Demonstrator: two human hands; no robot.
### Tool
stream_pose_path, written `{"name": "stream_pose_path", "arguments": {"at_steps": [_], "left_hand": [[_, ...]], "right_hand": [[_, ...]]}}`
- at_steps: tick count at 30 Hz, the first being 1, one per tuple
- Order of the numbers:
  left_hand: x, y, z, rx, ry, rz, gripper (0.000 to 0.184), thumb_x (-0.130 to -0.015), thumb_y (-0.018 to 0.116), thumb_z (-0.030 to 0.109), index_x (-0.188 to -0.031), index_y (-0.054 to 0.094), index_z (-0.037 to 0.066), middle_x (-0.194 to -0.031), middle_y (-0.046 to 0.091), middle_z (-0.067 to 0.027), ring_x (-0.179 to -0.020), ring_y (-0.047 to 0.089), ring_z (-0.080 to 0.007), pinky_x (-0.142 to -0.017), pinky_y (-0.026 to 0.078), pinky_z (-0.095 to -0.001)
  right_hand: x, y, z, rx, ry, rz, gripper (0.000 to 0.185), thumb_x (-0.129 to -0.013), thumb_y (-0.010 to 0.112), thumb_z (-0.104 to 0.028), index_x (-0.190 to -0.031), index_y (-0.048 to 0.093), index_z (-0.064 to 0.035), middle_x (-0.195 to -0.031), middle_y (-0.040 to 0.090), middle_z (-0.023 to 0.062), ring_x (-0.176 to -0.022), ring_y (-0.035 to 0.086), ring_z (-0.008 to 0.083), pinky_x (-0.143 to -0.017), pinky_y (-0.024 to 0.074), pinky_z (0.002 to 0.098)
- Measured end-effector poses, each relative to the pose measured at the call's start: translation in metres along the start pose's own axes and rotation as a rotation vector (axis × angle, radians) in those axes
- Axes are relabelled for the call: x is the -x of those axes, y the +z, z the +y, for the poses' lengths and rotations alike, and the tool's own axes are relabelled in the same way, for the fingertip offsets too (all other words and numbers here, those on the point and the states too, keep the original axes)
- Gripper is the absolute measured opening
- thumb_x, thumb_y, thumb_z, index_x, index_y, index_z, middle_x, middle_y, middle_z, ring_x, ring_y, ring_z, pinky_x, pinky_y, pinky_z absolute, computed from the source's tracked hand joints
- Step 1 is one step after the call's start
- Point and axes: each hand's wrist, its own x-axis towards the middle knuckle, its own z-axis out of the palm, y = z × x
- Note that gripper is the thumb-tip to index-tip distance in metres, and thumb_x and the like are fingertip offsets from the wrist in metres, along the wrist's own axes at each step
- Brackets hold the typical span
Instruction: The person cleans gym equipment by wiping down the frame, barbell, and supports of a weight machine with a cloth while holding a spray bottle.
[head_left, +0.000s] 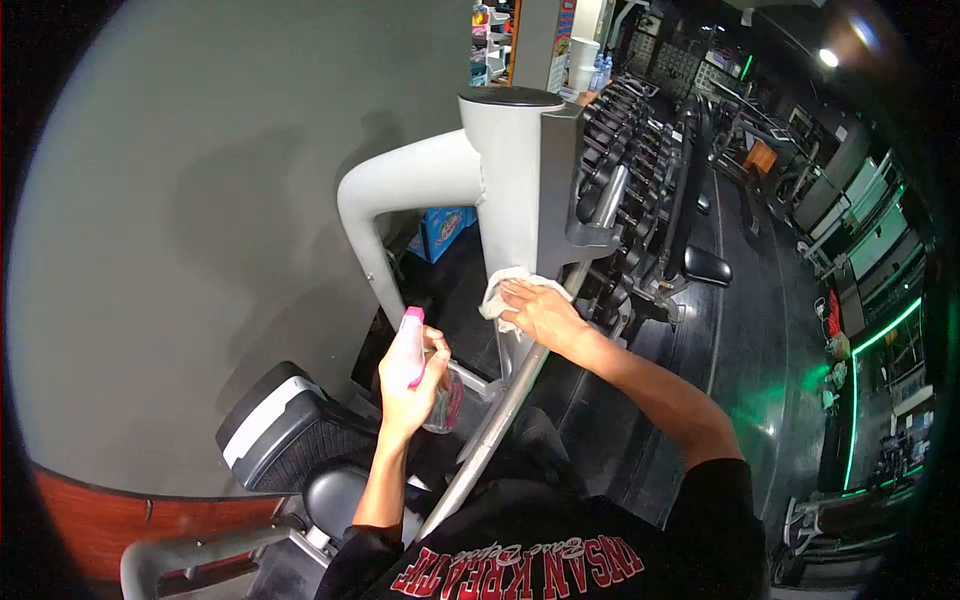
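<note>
My left hand (pixel 408 385) is wrapped round the neck of a spray bottle (pixel 410 348) with a white and pink head. Its clear body hangs below my fingers, partly hidden by the hand. To the right, my right hand (pixel 540 312) presses a white cloth (pixel 496 296) against the lower part of a thick pale grey post (pixel 510 190). This post belongs to a gym machine and has a black cap and a bent side tube (pixel 400 185). A slanted metal bar (pixel 500 415) runs just under my right wrist toward my body.
Racks of dumbbells (pixel 625 150) stand behind the post, with a black bench pad (pixel 707 266) beside them. A black padded seat (pixel 300 430) is at lower left. A grey wall (pixel 200 220) rises on the left. Behind the bent tube sits a blue box (pixel 440 230).
</note>
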Motion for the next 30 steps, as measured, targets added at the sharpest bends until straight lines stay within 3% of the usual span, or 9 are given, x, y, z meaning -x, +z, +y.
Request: {"name": "stream_pose_path", "arguments": {"at_steps": [2, 4, 8, 12, 16, 23, 25, 27, 30], "left_hand": [[0.001, -0.004, 0.000, -0.008, 0.011, 0.001, 0.018, -0.085, 0.056, 0.001, -0.101, 0.049, -0.002, -0.083, 0.053, -0.0071, -0.054, 0.053, -0.0108, -0.047, 0.044, -0.0230], [0.001, -0.008, 0.002, -0.004, 0.027, -0.019, 0.019, -0.085, 0.056, 0.001, -0.102, 0.049, -0.003, -0.083, 0.052, -0.0071, -0.053, 0.053, -0.0108, -0.046, 0.045, -0.0230], [0.002, -0.021, 0.001, -0.020, 0.047, 0.022, 0.019, -0.085, 0.056, 0.000, -0.103, 0.049, -0.003, -0.083, 0.053, -0.0065, -0.055, 0.053, -0.0101, -0.047, 0.045, -0.0231], [0.001, -0.029, -0.004, -0.030, 0.069, 0.079, 0.019, -0.086, 0.058, 0.001, -0.103, 0.051, -0.003, -0.082, 0.054, -0.0051, -0.057, 0.053, -0.0091, -0.047, 0.045, -0.0229], [0.002, -0.036, 0.000, 0.050, -0.001, 0.133, 0.018, -0.085, 0.057, -0.003, -0.102, 0.052, -0.002, -0.078, 0.056, -0.0034, -0.058, 0.053, -0.0062, -0.051, 0.044, -0.0205], [0.005, -0.056, 0.008, -0.003, -0.018, 0.193, 0.016, -0.083, 0.058, -0.005, -0.098, 0.052, -0.001, -0.074, 0.056, -0.0037, -0.054, 0.053, -0.0072, -0.049, 0.043, -0.0214], [0.007, -0.061, 0.008, 0.005, -0.028, 0.214, 0.016, -0.083, 0.058, -0.005, -0.097, 0.052, -0.002, -0.074, 0.056, -0.0036, -0.054, 0.053, -0.0070, -0.049, 0.043, -0.0215], [0.006, -0.070, 0.001, -0.040, -0.011, 0.228, 0.015, -0.082, 0.059, -0.004, -0.095, 0.052, -0.001, -0.074, 0.056, -0.0031, -0.054, 0.053, -0.0066, -0.049, 0.043, -0.0215], [0.006, -0.081, -0.006, -0.097, -0.017, 0.268, 0.013, -0.081, 0.060, -0.002, -0.092, 0.053, -0.001, -0.074, 0.056, -0.0028, -0.054, 0.052, -0.0061, -0.049, 0.042, -0.0210]], "right_hand": [[-0.006, 0.006, 0.002, -0.109, -0.026, -0.093, 0.023, -0.080, 0.056, -0.019, -0.098, 0.068, -0.0117, -0.113, 0.063, 0.0160, -0.111, 0.058, 0.0277, -0.095, 0.0451, 0.0362], [-0.024, -0.021, 0.001, -0.330, 0.010, -0.572, 0.026, -0.078, 0.060, -0.013, -0.102, 0.065, -0.0192, -0.084, 0.068, 0.0100, -0.087, 0.067, 0.0270, -0.070, 0.0530, 0.0405], [-0.056, -0.078, 0.015, -0.309, 0.074, -0.385, 0.024, -0.077, 0.061, -0.013, -0.100, 0.064, -0.0179, -0.086, 0.067, 0.0079, -0.082, 0.067, 0.0254, -0.069, 0.0531, 0.0389], [-0.096, -0.119, 0.010, 0.271, -0.083, 0.044, 0.023, -0.080, 0.054, -0.019, -0.100, 0.064, -0.0115, -0.121, 0.057, 0.0099, -0.119, 0.050, 0.0273, -0.105, 0.0321, 0.0415], [-0.093, -0.044, 0.024, 0.299, -0.105, 0.032, 0.025, -0.085, 0.052, -0.022, -0.101, 0.064, -0.0085, -0.117, 0.057, 0.0139, -0.121, 0.046, 0.0308, -0.109, 0.0264, 0.0433], [-0.092, 0.071, -0.007, 0.525, -0.286, -0.530, 0.033, -0.092, 0.041, -0.026, -0.112, 0.062, -0.0098, -0.112, 0.059, 0.0124, -0.112, 0.051, 0.0313, -0.103, 0.0299, 0.0489], [-0.082, 0.118, -0.022, 0.338, -0.155, -0.805, 0.034, -0.092, 0.040, -0.026, -0.113, 0.062, -0.0111, -0.112, 0.059, 0.0098, -0.109, 0.051, 0.0292, -0.096, 0.0342, 0.0486], [-0.063, 0.184, -0.032, 0.291, -0.049, -0.902, 0.042, -0.096, 0.034, -0.030, -0.123, 0.056, -0.0056, -0.129, 0.052, 0.0097, -0.117, 0.049, 0.0281, -0.088, 0.0363, 0.0467], [-0.052, 0.217, -0.043, 0.177, -0.301, -1.191, 0.039, -0.090, 0.050, -0.025, -0.124, 0.056, -0.0095, -0.126, 0.054, 0.0081, -0.119, 0.046, 0.0281, -0.096, 0.0339, 0.0465]]}}
